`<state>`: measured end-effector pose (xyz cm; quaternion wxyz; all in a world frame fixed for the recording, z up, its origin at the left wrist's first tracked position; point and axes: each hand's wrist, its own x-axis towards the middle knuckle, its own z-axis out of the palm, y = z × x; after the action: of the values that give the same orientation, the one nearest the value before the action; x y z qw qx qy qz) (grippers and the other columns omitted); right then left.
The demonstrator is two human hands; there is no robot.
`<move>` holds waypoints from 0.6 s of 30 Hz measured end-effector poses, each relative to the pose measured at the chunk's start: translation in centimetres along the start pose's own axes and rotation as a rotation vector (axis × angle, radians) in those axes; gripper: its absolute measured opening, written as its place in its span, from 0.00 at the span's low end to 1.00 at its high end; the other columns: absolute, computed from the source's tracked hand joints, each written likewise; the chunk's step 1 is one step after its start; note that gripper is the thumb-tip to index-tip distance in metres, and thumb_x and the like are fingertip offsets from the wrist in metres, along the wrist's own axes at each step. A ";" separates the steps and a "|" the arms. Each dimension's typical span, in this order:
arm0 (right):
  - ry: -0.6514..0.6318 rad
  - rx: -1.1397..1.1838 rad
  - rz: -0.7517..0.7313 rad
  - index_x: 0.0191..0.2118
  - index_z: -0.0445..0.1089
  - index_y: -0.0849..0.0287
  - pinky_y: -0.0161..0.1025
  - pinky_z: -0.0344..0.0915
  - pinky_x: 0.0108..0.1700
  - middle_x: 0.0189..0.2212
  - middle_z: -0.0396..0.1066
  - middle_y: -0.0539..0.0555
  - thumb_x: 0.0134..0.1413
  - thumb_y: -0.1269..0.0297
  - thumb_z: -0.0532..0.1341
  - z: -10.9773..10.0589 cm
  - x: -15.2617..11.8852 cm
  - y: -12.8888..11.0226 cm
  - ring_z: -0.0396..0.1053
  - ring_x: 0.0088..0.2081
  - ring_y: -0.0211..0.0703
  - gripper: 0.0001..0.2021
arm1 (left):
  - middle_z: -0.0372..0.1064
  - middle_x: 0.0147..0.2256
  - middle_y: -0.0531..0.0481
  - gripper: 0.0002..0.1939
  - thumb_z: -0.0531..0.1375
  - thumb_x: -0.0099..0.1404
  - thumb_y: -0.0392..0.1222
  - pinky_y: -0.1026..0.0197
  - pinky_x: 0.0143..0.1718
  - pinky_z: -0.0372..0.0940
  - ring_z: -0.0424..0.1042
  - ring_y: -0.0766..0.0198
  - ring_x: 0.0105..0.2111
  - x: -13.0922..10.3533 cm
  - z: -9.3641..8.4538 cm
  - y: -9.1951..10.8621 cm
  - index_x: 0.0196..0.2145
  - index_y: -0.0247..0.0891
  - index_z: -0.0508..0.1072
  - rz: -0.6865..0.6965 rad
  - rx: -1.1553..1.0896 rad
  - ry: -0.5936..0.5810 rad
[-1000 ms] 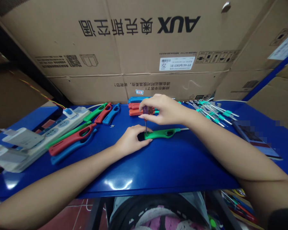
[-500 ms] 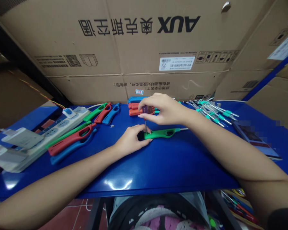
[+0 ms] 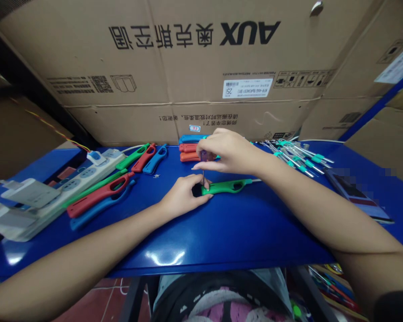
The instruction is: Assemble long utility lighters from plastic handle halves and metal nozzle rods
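A green lighter body (image 3: 226, 186) with a metal rod at its right end lies on the blue table (image 3: 188, 232). The fingers of my left hand (image 3: 184, 193) close round its left end. Above it, my right hand (image 3: 226, 152) grips the purple handle of a screwdriver (image 3: 203, 156) between thumb and fingers. The screwdriver stands upright, its tip at the left end of the green body. Behind my right hand lie blue and red lighter bodies (image 3: 188, 148), partly hidden by it.
At the left is a white power strip (image 3: 82, 179) with plugs, beside red (image 3: 99, 197), blue and green lighter parts. Metal rods with teal pieces (image 3: 298, 157) lie at the back right, near a flat packet (image 3: 356, 194). Cardboard (image 3: 188, 62) stands behind.
My right hand's fingers have shifted slightly round the screwdriver handle, and the handle has turned and moved a little left. My left hand and the green body are almost unchanged.
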<state>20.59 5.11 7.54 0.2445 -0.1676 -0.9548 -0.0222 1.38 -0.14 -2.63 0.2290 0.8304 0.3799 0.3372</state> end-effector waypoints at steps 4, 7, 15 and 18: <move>-0.047 -0.186 0.049 0.38 0.72 0.62 0.40 0.56 0.39 0.29 0.74 0.57 0.64 0.45 0.57 0.0 0.1 -0.3 0.67 0.31 0.45 0.22 | 0.78 0.39 0.50 0.07 0.66 0.60 0.37 0.56 0.48 0.70 0.77 0.58 0.42 0.0 0.0 0.0 0.34 0.39 0.70 0.006 -0.010 -0.009; -0.063 -0.063 0.062 0.45 0.72 0.62 0.39 0.57 0.39 0.36 0.76 0.58 0.69 0.54 0.53 -0.1 0.0 -0.8 0.70 0.35 0.45 0.17 | 0.77 0.38 0.50 0.07 0.66 0.60 0.38 0.56 0.46 0.70 0.77 0.59 0.40 0.0 0.0 0.0 0.34 0.39 0.71 0.014 0.017 0.004; -0.037 0.074 0.032 0.39 0.73 0.61 0.38 0.59 0.39 0.33 0.76 0.54 0.65 0.58 0.60 -0.2 0.0 -0.8 0.69 0.32 0.41 0.11 | 0.78 0.38 0.50 0.06 0.66 0.60 0.37 0.56 0.47 0.70 0.78 0.59 0.41 0.0 0.0 0.1 0.33 0.39 0.71 0.018 0.004 -0.003; -0.038 -0.091 0.020 0.36 0.74 0.61 0.41 0.58 0.40 0.31 0.76 0.56 0.66 0.52 0.58 -0.2 0.0 -0.5 0.70 0.34 0.44 0.17 | 0.78 0.39 0.50 0.07 0.66 0.60 0.37 0.55 0.48 0.70 0.78 0.58 0.42 0.0 0.0 0.2 0.33 0.39 0.70 0.011 -0.006 -0.012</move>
<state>20.49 4.67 7.73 0.2186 -0.1887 -0.9555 -0.0600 1.48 -0.23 -2.46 0.2320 0.8337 0.3730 0.3346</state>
